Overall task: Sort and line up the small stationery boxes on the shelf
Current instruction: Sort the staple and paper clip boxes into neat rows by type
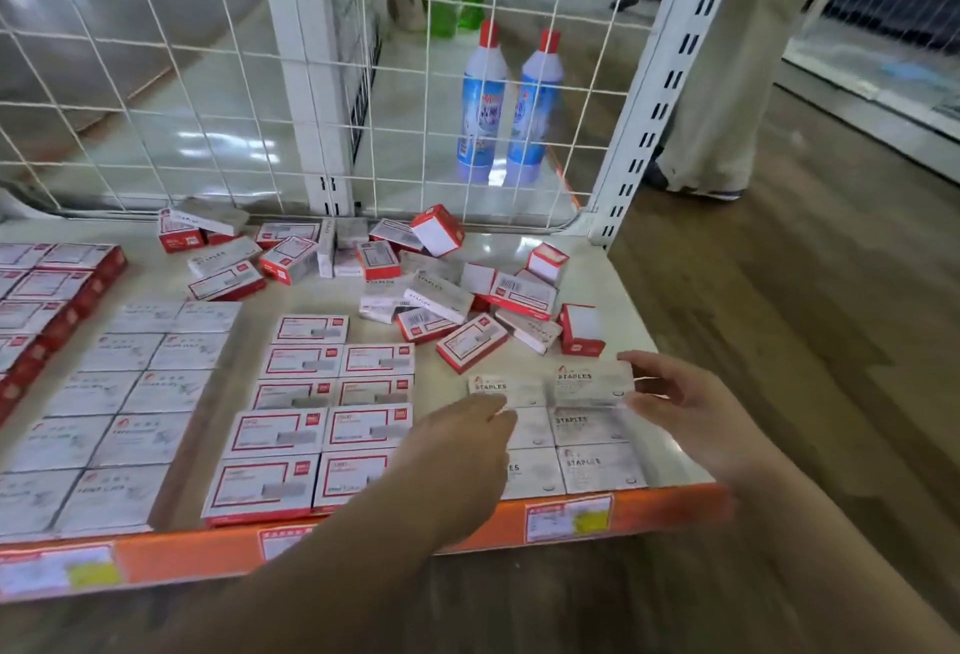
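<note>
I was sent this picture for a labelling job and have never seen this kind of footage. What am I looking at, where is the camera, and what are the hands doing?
No machine here: a person wears one wide-angle camera on the head, looking down at their own two bare hands. They stand at a shop shelf with an orange front edge. On it lie neat rows of small boxes: red-framed boxes in the middle and white STAPLES boxes at the right. Behind them is an unsorted heap of boxes. The right hand pinches the back right STAPLES box, setting it in line. The left hand rests with relaxed fingers over the neighbouring boxes. Behind the wire grid stand two spray bottles.
</note>
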A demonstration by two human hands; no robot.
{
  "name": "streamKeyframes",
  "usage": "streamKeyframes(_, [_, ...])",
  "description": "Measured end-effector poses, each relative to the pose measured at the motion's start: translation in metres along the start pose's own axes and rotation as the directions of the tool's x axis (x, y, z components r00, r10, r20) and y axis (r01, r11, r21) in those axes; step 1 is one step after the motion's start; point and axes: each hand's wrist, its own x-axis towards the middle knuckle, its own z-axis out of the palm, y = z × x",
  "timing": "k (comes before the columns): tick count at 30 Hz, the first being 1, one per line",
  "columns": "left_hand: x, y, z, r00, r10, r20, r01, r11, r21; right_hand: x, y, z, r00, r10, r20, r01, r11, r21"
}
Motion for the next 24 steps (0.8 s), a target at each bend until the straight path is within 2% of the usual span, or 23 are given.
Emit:
streamKeyframes(8, [0.025,0.007,0.009,0.997,0.044,0.063,-0.044,0.999,-0.014,0.014,0.002,-0.004,0.999,-0.033,0.026,0.033,0.999,-0.004])
streamKeyframes(14, [0.029,0.012,0.009,1.0,0.013,0.024,-0.011,0.997,-0.076,0.027,0.006,0.002,0.998,-0.011,0.065,0.015,0.998,-0.067])
streamKeyframes(20, [0.029,0.012,0.012,1.0,0.013,-0.02,-0.015,0.994,-0.11,0.032,0.015,0.012,0.999,0.036,-0.018,-0.038,0.995,-0.091])
streamKeyframes(24, [0.029,0.011,0.015,0.999,0.001,-0.036,-0.005,0.993,-0.116,0.032,0.019,0.015,0.998,0.067,0.016,-0.066,0.995,-0.071])
